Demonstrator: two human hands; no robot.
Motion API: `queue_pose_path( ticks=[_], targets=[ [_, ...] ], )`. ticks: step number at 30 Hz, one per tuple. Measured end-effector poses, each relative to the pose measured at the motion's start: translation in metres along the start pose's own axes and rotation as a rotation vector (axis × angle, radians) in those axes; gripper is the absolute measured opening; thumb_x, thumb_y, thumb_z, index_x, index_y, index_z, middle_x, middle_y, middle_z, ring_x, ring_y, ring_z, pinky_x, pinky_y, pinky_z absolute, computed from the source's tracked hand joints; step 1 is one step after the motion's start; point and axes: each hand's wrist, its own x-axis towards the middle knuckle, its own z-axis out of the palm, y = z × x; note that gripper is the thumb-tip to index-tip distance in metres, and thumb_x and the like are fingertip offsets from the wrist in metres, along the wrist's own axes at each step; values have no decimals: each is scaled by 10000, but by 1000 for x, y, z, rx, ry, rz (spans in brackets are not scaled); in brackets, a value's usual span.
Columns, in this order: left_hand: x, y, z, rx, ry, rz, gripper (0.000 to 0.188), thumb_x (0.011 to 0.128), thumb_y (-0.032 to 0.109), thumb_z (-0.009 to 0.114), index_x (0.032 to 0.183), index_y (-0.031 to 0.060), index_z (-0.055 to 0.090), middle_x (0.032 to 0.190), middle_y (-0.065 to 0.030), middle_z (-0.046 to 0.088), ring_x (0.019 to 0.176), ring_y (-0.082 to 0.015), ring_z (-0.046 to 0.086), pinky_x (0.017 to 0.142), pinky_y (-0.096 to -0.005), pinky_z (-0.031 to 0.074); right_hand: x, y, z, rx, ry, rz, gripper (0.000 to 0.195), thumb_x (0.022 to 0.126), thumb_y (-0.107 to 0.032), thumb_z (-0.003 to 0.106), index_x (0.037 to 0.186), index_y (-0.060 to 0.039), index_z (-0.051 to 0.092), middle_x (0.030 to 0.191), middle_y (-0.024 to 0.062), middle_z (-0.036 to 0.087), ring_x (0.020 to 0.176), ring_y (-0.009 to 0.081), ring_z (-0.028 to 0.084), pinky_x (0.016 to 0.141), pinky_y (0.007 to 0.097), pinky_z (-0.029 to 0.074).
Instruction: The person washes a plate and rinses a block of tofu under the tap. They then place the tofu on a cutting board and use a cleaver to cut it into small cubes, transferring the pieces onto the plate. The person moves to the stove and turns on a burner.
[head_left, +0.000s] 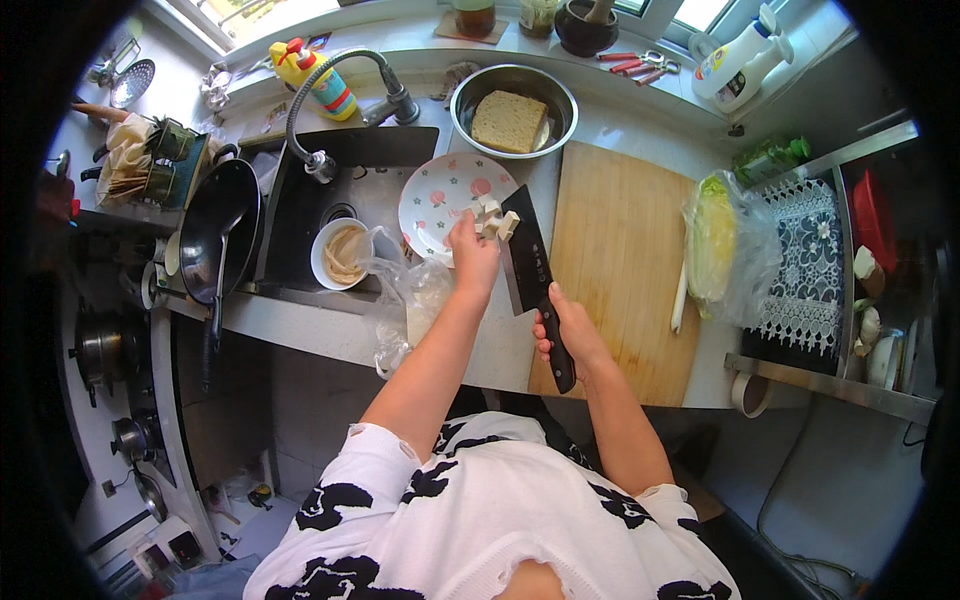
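Observation:
My right hand (574, 330) grips the black handle of a kitchen cleaver (529, 240). Its dark blade slants up and left, with the tip over the right rim of a white plate (424, 217) patterned with peaches. Several white cubes, probably tofu (491, 217), are clustered between the blade and the plate. Against these cubes are the fingertips of my left hand (475, 255); whether they pinch any is hidden. To the right, a wooden cutting board (622, 262) carries a thin white stalk (679, 300) near its right edge.
Behind the plate stands a steel bowl (459, 124) holding a spongy beige block (510, 120). A white bowl (319, 259) of beige strips sits at the sink (390, 139), beside a plastic bag (427, 285). A wok (199, 247) is left; bagged napa cabbage (712, 255) lies right.

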Motion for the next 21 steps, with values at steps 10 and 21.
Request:
queue_pose_path(
  ticks=[10, 21],
  targets=[
    [-57, 44, 7, 594, -85, 607, 556, 722, -90, 494, 1267, 19, 516, 1394, -127, 442, 1267, -376, 393, 1057, -442, 321, 3, 1, -3, 79, 14, 13, 516, 946, -551, 413, 798, -65, 499, 592, 12, 490, 433, 94, 454, 401, 244, 402],
    [-50, 27, 10, 717, 62, 459, 556, 729, -82, 478, 1284, -33, 477, 1421, -156, 402, 1283, -363, 377, 1051, -462, 305, -16, 6, -16, 236, -82, 57, 497, 946, -539, 428, 806, -67, 500, 594, 13, 490, 428, 96, 433, 401, 245, 393]
  ],
)
